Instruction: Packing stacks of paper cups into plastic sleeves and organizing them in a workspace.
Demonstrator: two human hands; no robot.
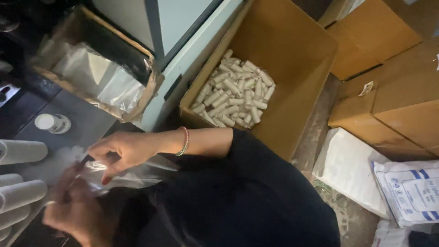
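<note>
Head view shows your right hand (121, 151) at centre left of the frame, fingertips drawn together and pinching the crinkled mouth of a thin clear plastic bag (130, 174). A beaded pink and green bracelet (184, 141) circles that wrist. Your left hand (75, 208), lower left, is blurred; it grips the same glossy bag from below, though you cannot tell how its fingers lie. The bag stretches from your hands toward your dark sleeve (238, 192) at lower centre.

Smooth white paper tubes (20, 183) lie stacked along the left edge, beside your hands. A small round white-lidded jar (52, 123) stands on the dark work surface (77, 119) above them. Upper left, a shallow worn cardboard tray (151, 89) holds loose crumpled clear plastic bags (98, 75).

Upper centre, a deep brown corrugated cardboard box (292, 50) stands open, its floor heaped with short pale wrapped cylinders (235, 89). Closed brown cartons (393, 91) fill the upper right, and white woven sacks with blue print (407, 192) lie at lower right.
</note>
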